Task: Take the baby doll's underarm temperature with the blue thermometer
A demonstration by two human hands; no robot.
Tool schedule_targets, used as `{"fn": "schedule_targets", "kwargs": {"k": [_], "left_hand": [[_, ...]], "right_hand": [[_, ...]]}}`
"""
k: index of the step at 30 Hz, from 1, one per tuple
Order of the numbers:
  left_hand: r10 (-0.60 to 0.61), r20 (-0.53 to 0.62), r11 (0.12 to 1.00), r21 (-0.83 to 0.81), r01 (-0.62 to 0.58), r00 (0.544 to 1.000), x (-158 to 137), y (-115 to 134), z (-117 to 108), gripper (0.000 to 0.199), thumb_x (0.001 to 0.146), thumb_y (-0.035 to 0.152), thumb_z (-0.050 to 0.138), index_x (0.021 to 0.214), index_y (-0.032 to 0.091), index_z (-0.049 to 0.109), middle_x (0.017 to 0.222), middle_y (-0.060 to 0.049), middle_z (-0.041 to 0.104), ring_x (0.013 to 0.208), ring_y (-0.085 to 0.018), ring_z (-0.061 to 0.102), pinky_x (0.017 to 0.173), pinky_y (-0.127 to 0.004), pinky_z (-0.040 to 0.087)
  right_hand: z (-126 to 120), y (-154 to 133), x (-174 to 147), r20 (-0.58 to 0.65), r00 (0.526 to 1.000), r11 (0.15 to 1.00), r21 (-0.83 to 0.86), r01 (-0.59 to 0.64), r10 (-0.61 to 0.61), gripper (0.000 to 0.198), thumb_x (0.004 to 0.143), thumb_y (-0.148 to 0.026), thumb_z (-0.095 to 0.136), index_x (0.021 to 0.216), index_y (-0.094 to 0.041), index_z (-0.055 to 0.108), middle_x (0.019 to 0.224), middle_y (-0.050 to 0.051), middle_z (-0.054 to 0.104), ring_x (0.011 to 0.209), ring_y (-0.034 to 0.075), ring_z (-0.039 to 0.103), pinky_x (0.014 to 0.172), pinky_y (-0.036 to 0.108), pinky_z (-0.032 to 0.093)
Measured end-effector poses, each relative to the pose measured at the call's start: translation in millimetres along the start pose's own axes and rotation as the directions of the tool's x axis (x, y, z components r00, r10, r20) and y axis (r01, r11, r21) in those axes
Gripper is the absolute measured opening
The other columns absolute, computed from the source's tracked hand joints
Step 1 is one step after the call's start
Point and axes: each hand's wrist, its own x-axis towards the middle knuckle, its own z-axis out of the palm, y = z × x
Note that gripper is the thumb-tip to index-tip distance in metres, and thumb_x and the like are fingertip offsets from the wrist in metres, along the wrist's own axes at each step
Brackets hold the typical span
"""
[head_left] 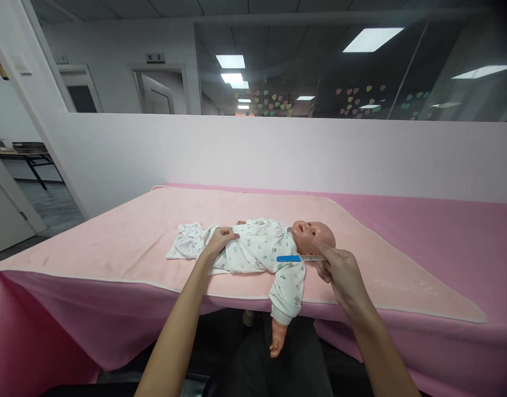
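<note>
A baby doll [313, 236] in a white patterned outfit [253, 245] lies on its back, its head to the right. One sleeved arm [287, 292] hangs over the near table edge. My left hand [222, 241] rests at the doll's waist, fingers closed in a pinch on the outfit. Beside the doll's head, my right hand [340, 273] grips a slim thermometer [289, 258] by its clear end. Its blue end points left, level above the doll's shoulder.
A peach blanket [112, 237] lies over a pink tablecloth [443, 237] that drapes down the front. A white low wall [278, 154] with glass above stands behind the table. My legs [278, 364] are under the near edge. A dark table [30, 160] is far left.
</note>
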Motion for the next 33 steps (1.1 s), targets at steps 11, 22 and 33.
{"fn": "schedule_targets", "kwargs": {"k": [11,22,33], "left_hand": [[0.023,0.011,0.999,0.024,-0.023,1.000,-1,-1,-1,0.038,0.059,0.033,0.065,0.047,0.016,0.033,0.049,0.006,0.024,0.048,-0.005,0.025,0.047,-0.021,0.018],[-0.002,0.001,0.999,0.040,0.002,1.000,0,-1,-1,0.039,0.059,0.034,0.064,0.047,0.016,0.032,0.050,0.006,0.024,0.048,-0.005,0.024,0.045,-0.020,0.018],[0.009,0.009,0.999,0.031,-0.010,1.000,1,-2,-1,0.038,0.059,0.033,0.064,0.047,0.017,0.033,0.049,0.006,0.024,0.047,-0.005,0.025,0.046,-0.020,0.018]], "right_hand": [[3,1,9,0.008,0.988,0.977,0.142,-0.157,0.157,0.053,0.068,-0.044,0.064,0.039,-0.022,0.024,0.035,-0.009,0.020,0.033,0.003,0.017,0.033,0.022,0.014],[1,-20,0,0.297,0.945,0.913,0.331,-0.239,0.139,0.053,0.074,-0.041,0.057,0.040,-0.021,0.022,0.035,-0.008,0.018,0.033,0.004,0.015,0.032,0.022,0.019],[0,-38,-1,0.362,0.931,0.837,0.493,-0.237,0.051,0.051,0.076,-0.034,0.051,0.042,-0.021,0.016,0.037,-0.007,0.017,0.032,0.005,0.015,0.031,0.021,0.017]]}}
